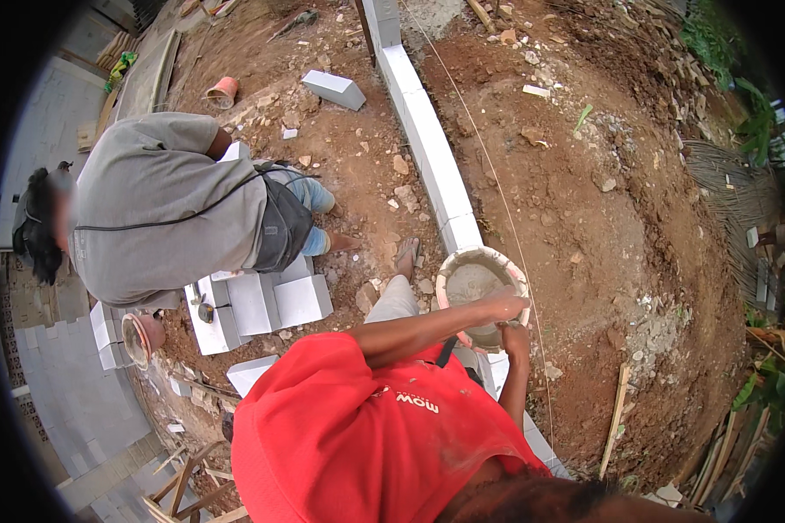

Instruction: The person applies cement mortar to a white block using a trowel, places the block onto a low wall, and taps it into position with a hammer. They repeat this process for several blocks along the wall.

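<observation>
Straight across bucket point(442, 286), left hand point(504, 306), seemingly curled, near right hand point(515, 336).

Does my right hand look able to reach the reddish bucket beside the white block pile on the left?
Probably not: from the right hand, the reddish bucket lies far off left, with the left forearm and white blocks in between.

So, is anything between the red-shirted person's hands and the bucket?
Nothing visible: the left hand reaches over the bucket, and the right hand is at its near right rim. A thin string passes just right of them.
</observation>
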Demonstrator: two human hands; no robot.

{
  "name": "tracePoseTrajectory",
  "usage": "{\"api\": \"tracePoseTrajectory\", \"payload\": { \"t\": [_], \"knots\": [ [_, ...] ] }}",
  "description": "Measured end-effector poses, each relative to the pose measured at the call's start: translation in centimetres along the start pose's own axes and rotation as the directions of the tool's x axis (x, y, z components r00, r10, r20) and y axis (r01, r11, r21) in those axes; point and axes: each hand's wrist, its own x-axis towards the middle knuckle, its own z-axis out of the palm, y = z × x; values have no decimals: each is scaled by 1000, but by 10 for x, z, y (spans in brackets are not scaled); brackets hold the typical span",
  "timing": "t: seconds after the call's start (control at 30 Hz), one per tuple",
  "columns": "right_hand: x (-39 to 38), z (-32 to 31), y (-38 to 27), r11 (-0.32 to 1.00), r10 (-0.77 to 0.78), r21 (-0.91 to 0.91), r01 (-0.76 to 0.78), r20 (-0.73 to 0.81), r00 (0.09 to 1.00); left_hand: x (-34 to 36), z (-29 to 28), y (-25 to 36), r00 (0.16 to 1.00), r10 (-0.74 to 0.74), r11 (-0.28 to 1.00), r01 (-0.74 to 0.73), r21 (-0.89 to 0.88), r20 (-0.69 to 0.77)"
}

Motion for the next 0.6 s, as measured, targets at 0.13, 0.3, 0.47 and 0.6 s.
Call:
{"api": "tracePoseTrajectory", "payload": {
  "t": [0.13, 0.3, 0.47, 0.6],
  "knots": [
    [61, 24, -66, 998, 57, 22, -58, 50, 997, -6, -105, 54, 999, -43, 985, 39, 169, 20],
    [112, 26, -229, 966, -251, -51, 253, 39, 967, 9, -214, 86, 981, -6, 992, 30, 119, -196],
    [218, 35, -311, 903, -381, -194, 384, 54, 923, 23, -318, 147, 962, -14, 999, 24, 34, -272],
    [249, 29, -410, 851, -420, -297, 432, 107, 901, 52, -379, 149, 868, 36, 997, -66, -44, -495]
  ]
}}
